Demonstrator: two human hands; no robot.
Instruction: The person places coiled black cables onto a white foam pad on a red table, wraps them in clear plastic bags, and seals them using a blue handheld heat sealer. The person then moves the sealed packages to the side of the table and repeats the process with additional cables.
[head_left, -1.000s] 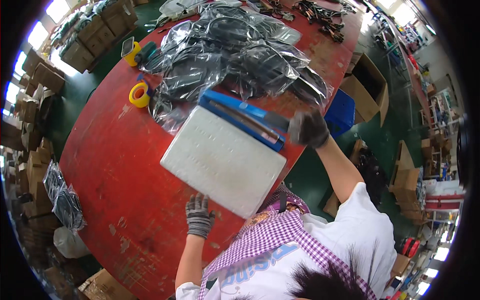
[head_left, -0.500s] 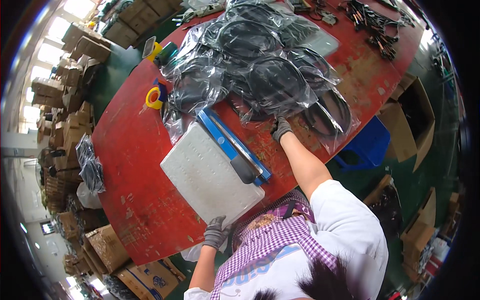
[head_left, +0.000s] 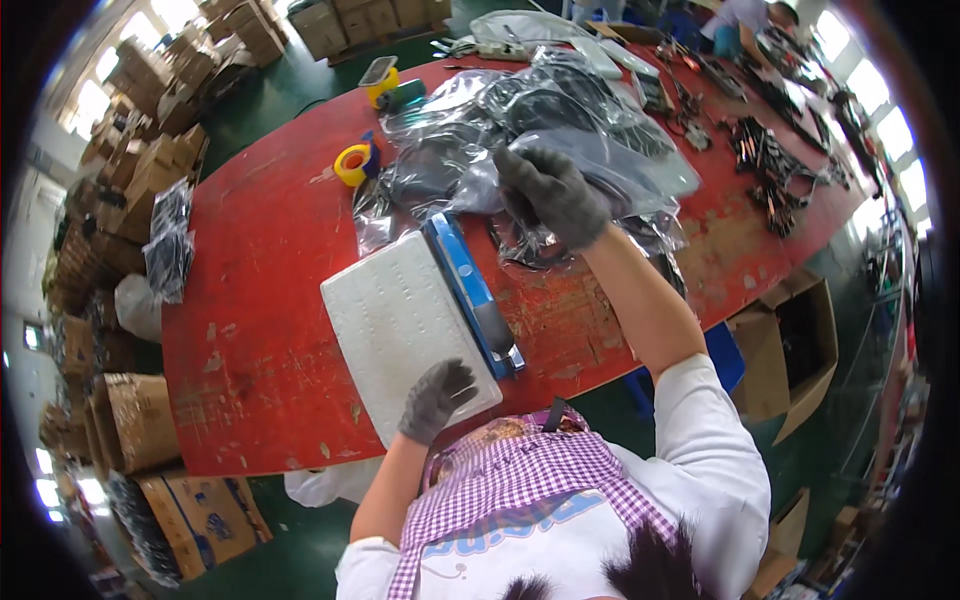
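Right hand [head_left: 555,198] has lifted over the bagged cables [head_left: 560,100] on the red bench [head_left: 260,330], can't tell grip, work likely centred there; left hand [head_left: 438,402] loosely spread over white block [head_left: 390,320].

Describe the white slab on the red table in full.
The white slab is a flat, roughly rectangular block, foam-like in look, its top marked with small dimples. It lies flat on the red table, lengthwise beside the blue bar-shaped tool, whose side it appears to meet. The left hand is over its near end; whether it touches is unclear.
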